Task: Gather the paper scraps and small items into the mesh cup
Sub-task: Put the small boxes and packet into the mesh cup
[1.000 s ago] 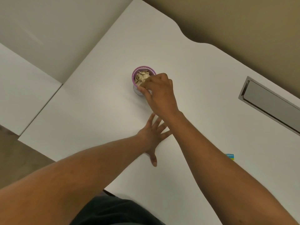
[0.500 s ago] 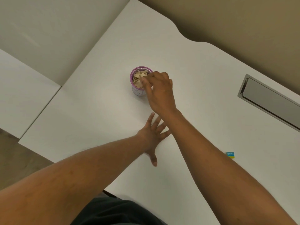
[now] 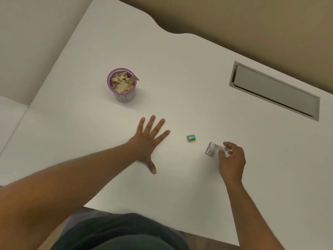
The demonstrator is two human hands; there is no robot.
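The purple-rimmed mesh cup (image 3: 124, 94) stands on the white table, filled with tan paper scraps (image 3: 122, 83); one scrap sticks out over its right rim. My left hand (image 3: 147, 141) lies flat on the table with fingers spread, below and right of the cup. A small blue, green and yellow block (image 3: 191, 138) lies on the table between my hands. My right hand (image 3: 231, 160) is at the right, fingers curled around a small clear plastic item (image 3: 211, 149) that looks blurred.
A grey metal cable hatch (image 3: 273, 91) is set into the table at the far right. The table's wavy back edge meets a tan wall. A seam at the left joins another white surface (image 3: 10, 112). The front edge runs just above my lap.
My right hand has left the cup and moved down to the right, where it now grips a small clear item. The view has shifted; my left hand stays flat.
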